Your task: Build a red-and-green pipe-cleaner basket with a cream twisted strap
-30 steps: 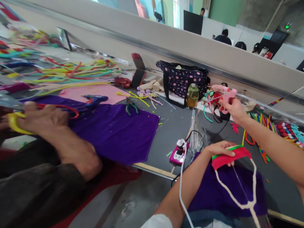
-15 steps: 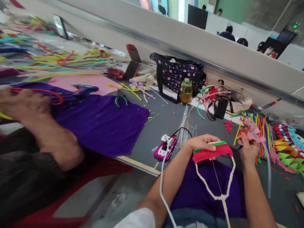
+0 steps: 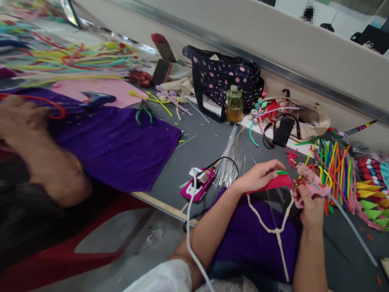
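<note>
A red band with a green edge (image 3: pixel 281 181) tops a cream, Y-shaped wrapped frame (image 3: pixel 277 231). My left hand (image 3: pixel 261 177) grips the band from above, thumb on its front. Closed around a pink glue gun (image 3: pixel 313 182) is my right hand (image 3: pixel 310 202), just right of the band; a clear glue stick (image 3: pixel 354 231) trails from the gun's back. The gun's nozzle points up and left, near the band's right end. A thin strand hangs inside the frame. Purple cloth (image 3: pixel 237 239) lies beneath the frame.
On the grey table are a magenta power socket (image 3: pixel 198 185) with a white cable, clear sticks (image 3: pixel 232 158), a bottle (image 3: pixel 234 104), a dotted bag (image 3: pixel 212 77), green pliers (image 3: pixel 144 113) and colored strips (image 3: pixel 337 170). At left, another person's hand (image 3: pixel 22 115) holds a red strip.
The glue gun in my right hand has moved left, closer to the band. My left hand covers more of the band, and the frame sits slightly higher and further left in view. The camera view has shifted.
</note>
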`<action>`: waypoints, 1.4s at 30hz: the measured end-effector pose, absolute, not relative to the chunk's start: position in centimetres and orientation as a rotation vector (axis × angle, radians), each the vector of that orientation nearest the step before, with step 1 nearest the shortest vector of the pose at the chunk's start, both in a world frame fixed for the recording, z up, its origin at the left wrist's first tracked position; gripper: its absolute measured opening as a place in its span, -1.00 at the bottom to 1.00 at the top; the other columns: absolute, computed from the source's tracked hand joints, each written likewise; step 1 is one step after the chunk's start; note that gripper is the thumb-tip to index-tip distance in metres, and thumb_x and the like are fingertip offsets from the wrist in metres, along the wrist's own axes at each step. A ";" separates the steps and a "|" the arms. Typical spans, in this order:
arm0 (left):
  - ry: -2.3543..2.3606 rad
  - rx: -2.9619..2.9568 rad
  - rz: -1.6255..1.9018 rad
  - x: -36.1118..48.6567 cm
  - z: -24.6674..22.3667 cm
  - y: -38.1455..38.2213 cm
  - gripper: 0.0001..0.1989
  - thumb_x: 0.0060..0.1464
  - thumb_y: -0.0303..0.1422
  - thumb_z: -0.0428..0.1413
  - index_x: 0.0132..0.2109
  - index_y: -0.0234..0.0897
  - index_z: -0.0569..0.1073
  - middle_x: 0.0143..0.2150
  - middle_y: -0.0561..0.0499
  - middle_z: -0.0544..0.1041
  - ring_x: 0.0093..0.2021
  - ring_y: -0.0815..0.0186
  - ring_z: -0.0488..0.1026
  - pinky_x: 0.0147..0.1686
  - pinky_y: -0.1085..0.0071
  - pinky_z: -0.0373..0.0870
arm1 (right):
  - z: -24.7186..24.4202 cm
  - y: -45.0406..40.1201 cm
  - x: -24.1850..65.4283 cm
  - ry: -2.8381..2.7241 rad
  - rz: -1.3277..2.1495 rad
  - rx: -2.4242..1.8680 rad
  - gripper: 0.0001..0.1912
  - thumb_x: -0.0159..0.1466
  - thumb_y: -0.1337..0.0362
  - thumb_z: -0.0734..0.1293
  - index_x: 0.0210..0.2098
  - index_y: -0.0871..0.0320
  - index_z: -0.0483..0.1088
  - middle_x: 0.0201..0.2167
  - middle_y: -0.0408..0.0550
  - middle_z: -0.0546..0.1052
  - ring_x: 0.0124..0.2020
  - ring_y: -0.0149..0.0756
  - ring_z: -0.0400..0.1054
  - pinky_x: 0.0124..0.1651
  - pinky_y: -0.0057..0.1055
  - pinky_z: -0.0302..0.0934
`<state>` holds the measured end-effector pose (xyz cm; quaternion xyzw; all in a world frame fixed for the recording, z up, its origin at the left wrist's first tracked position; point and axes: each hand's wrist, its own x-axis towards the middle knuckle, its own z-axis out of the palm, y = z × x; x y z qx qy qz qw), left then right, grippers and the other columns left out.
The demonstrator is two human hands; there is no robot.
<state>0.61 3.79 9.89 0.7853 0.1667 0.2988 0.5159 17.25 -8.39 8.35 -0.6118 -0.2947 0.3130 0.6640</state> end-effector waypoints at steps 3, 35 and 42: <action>0.535 1.981 0.823 1.4 9.1 3.3 -0.80 0.18 -0.26 0.01 -0.11 -0.25 0.36 -0.21 -0.01 0.47 -0.23 0.31 0.40 -0.20 0.39 0.31 | 7.8 -8.2 16.7 -0.572 0.677 -1.424 -0.69 0.00 0.17 0.48 -0.31 0.24 0.50 -0.55 -0.09 0.51 -0.61 -0.38 0.34 -0.59 -0.47 0.23; 0.651 1.859 1.354 2.2 5.9 3.4 -0.91 0.08 -0.35 0.14 -0.28 -0.28 0.43 -0.22 -0.11 0.51 -0.19 0.30 0.45 -0.17 0.35 0.37 | 9.5 -11.2 18.7 -1.487 0.053 -1.817 -0.75 0.19 0.06 0.36 -0.31 0.11 0.47 -0.44 -0.07 0.56 -0.46 -0.29 0.46 -0.38 -0.41 0.30; 0.726 1.859 1.377 2.0 5.9 3.6 -0.90 0.08 -0.33 0.13 -0.30 -0.28 0.43 -0.23 -0.10 0.51 -0.19 0.29 0.45 -0.17 0.34 0.38 | 9.5 -10.5 17.9 -1.561 -0.037 -1.834 -0.71 0.23 0.02 0.30 -0.33 0.12 0.46 -0.50 -0.10 0.54 -0.54 -0.32 0.43 -0.45 -0.43 0.26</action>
